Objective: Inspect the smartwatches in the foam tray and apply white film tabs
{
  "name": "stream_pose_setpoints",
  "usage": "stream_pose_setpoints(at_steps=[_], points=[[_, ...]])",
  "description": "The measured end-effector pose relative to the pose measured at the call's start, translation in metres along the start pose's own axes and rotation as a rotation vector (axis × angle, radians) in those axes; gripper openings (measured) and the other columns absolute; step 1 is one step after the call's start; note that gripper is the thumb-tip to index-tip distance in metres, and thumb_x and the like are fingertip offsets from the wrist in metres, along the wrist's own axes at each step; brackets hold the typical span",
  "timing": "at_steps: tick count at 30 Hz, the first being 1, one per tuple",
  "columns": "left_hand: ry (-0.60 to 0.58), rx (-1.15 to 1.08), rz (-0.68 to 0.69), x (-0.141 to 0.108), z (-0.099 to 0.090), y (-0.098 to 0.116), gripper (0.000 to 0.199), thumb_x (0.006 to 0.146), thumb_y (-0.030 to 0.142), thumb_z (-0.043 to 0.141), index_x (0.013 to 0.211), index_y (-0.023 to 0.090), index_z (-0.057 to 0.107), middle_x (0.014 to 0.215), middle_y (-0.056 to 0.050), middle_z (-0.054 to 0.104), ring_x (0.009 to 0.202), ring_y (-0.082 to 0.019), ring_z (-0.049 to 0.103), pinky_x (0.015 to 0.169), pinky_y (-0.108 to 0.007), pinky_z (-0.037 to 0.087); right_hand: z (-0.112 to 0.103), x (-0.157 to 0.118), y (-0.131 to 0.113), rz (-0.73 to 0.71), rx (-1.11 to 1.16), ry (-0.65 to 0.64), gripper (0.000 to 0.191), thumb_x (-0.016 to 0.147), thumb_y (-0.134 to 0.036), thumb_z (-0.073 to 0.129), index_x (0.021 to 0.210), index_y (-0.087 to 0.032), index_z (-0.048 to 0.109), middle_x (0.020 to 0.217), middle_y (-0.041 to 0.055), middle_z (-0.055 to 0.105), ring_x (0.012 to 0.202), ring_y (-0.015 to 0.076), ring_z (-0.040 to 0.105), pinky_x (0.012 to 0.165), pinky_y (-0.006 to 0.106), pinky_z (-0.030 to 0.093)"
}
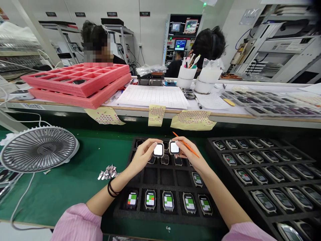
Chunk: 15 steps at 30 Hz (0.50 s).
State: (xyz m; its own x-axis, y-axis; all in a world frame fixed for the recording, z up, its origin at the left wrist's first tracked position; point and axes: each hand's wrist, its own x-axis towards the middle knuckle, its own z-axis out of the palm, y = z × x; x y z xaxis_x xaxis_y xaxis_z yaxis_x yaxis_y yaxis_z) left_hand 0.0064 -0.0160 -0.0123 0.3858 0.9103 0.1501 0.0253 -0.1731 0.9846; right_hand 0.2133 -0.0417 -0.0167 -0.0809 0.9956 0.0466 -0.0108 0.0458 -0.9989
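Left hand [142, 155]: fingers closed on a smartwatch [158, 150], lit face up. Right hand [187, 151]: fingers pinching a second smartwatch [174, 147], an orange plastic pick [186, 144] tucked among them. Both sit just above a black foam tray [160, 218], whose cells keep further watches [150, 199] apart below the fingers.

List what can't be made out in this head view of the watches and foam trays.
Head view:
- Slots of the black foam tray: hidden beneath the left hand and right hand.
- Screens of the left-hand watch and right-hand watch: too bright and small to read.
- Second black foam tray: cut off by the right and bottom edges.
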Motion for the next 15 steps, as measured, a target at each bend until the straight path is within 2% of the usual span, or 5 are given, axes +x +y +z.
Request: stream_pose_setpoints(at_steps=[4, 8, 11, 13, 15], points=[[-0.026, -0.009, -0.023, 0.001, 0.001, -0.004, 0.042, 0.09, 0.048, 0.053, 0.117, 0.015, 0.058, 0.08, -0.002, 0.058, 0.048, -0.006, 0.038, 0.044, -0.021, 0.032, -0.001, 0.001, 0.003, -0.016, 0.015, -0.05, 0.026, 0.088, -0.044, 0.059, 0.105, -0.025, 0.059, 0.083, -0.0002, 0.061, 0.063, 0.0125, 0.059, 0.054, 0.025, 0.044], [-0.062, -0.021, -0.022, 0.002, 0.002, -0.009, 0.045, 0.089, 0.043, 0.056, 0.126, 0.016, 0.051, 0.098, -0.007, 0.062, 0.055, -0.008, 0.045, 0.048, -0.021, 0.038, -0.001, 0.0, 0.001, 0.003, -0.008, -0.089, 0.03, 0.086, -0.041, 0.062, 0.112, -0.027, 0.055, 0.104, 0.0033, 0.062, 0.074, 0.0141, 0.062, 0.065, 0.029, 0.049], [-0.055, 0.0, 0.0, 0.001, 0.002, -0.011, 0.045, 0.088, 0.038, 0.059, 0.126, 0.017, 0.049, 0.11, -0.01, 0.061, 0.077, -0.014, 0.058, 0.055, -0.02, 0.043, -0.001, 0.0, -0.002, -0.026, -0.02, -0.11, 0.035, 0.083, -0.037, 0.067, 0.113, -0.026, 0.053, 0.111, 0.0052, 0.061, 0.078, 0.0154, 0.063, 0.078, 0.035, 0.051], [-0.05, 0.033, 0.008, 0.001, 0.001, -0.011, 0.045, 0.085, 0.034, 0.062, 0.125, 0.018, 0.049, 0.119, -0.012, 0.06, 0.096, -0.019, 0.06, 0.061, -0.021, 0.046, 0.0, 0.0, -0.001, -0.055, -0.015, -0.122, 0.037, 0.081, -0.035, 0.069, 0.113, -0.026, 0.053, 0.108, 0.0049, 0.061, 0.079, 0.0156, 0.062, 0.084, 0.038, 0.051], [-0.043, 0.065, 0.0, 0.001, 0.001, -0.011, 0.045, 0.083, 0.032, 0.065, 0.123, 0.018, 0.051, 0.118, -0.012, 0.061, 0.101, -0.022, 0.06, 0.064, -0.022, 0.048, -0.001, 0.001, 0.001, -0.066, -0.01, -0.119, 0.038, 0.079, -0.034, 0.071, 0.112, -0.026, 0.054, 0.104, 0.0041, 0.062, 0.079, 0.0156, 0.062, 0.085, 0.037, 0.05]])
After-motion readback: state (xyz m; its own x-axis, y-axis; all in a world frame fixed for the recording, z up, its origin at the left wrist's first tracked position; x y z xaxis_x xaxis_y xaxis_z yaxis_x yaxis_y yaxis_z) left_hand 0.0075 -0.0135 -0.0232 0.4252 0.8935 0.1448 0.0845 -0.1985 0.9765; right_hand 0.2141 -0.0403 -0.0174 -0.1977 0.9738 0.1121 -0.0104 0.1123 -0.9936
